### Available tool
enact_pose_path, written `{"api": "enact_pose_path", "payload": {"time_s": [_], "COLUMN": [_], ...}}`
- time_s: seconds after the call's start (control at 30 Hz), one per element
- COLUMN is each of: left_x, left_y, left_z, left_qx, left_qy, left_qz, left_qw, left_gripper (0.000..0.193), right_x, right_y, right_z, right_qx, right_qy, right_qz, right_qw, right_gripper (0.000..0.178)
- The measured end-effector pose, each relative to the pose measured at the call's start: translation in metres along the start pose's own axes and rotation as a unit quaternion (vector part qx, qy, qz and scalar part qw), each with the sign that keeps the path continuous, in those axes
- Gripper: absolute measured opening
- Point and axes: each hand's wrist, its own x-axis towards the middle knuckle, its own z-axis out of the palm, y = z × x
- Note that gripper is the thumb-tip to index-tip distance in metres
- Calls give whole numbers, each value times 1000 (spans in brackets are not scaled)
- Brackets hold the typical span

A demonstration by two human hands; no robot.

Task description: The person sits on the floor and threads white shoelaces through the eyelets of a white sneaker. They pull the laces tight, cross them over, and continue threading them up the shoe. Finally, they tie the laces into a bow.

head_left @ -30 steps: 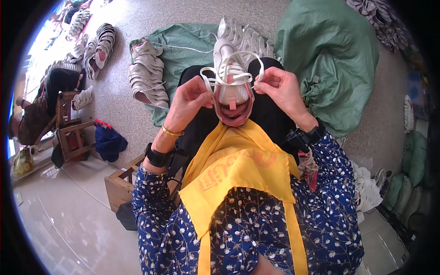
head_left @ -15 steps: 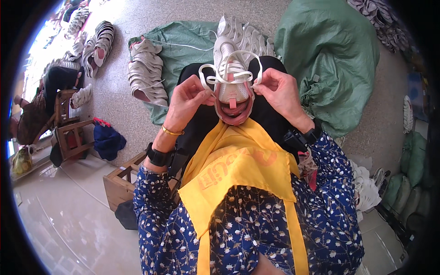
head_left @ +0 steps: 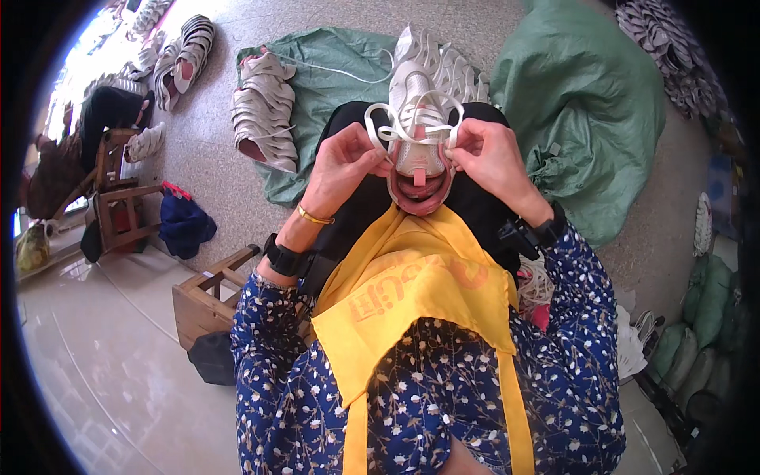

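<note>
Between my knees sits a white sneaker upper (head_left: 417,150) with pink lining and a pink heel tab, its collar toward me. A white shoelace (head_left: 404,130) crosses its tongue and rises in loose loops. My left hand (head_left: 353,161) pinches the lace at the left edge of the collar, thumb against forefinger. On the opposite side, my right hand (head_left: 485,155) pinches the lace beside the right eyelets. The lace ends are partly hidden by my fingers. A yellow apron (head_left: 419,273) covers my lap just below the collar.
Nested white shoe uppers (head_left: 265,111) lie on a green sheet (head_left: 332,59); others stand beyond the sneaker. A bulging green sack (head_left: 582,119) is at right. A wooden stool (head_left: 202,309) stands at left, and another person sits at far left near a wooden chair (head_left: 119,198).
The whole view has shifted a little, so things appear slightly right. Both hands keep their pinch on the lace, and the left-hand loop has changed shape a little.
</note>
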Motion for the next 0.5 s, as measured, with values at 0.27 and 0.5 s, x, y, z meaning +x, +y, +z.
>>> {"api": "enact_pose_path", "payload": {"time_s": [0.27, 0.5], "left_x": [0, 4], "left_y": [-4, -15], "left_z": [1, 7], "left_qx": [-30, -43], "left_qy": [34, 90], "left_qz": [39, 82], "left_qw": [998, 992], "left_gripper": [12, 13], "right_x": [-18, -28], "right_y": [2, -27], "right_z": [-9, -2], "right_qx": [3, -100], "right_qy": [94, 119], "right_qz": [27, -122], "right_qw": [995, 980], "right_gripper": [22, 18]}}
